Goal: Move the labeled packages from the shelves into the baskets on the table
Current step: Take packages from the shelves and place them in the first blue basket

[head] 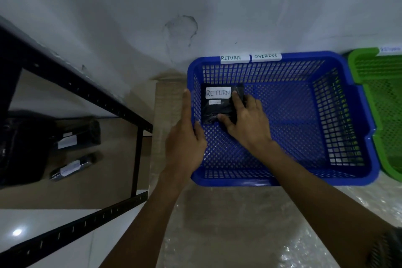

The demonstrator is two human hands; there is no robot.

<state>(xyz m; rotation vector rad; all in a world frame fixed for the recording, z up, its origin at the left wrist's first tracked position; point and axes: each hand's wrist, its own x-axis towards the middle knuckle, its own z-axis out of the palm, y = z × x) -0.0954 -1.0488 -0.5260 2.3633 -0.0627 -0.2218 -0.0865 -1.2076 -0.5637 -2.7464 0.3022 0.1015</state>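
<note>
Right hand (245,124): grip closed on the black package (219,109), thumb at its near edge, fingers over its right side. Package: white label reading RETURN, lying flat in the far-left corner of the blue basket (356,137). Left hand (185,137): grip closed over the basket's left rim. Basket: on the table (217,235), rear rim tagged RETURN and OVERDUE. Green basket (378,76): just beside, right. Black shelf rack (139,148): left, holding further labelled black packages (71,166).
</note>
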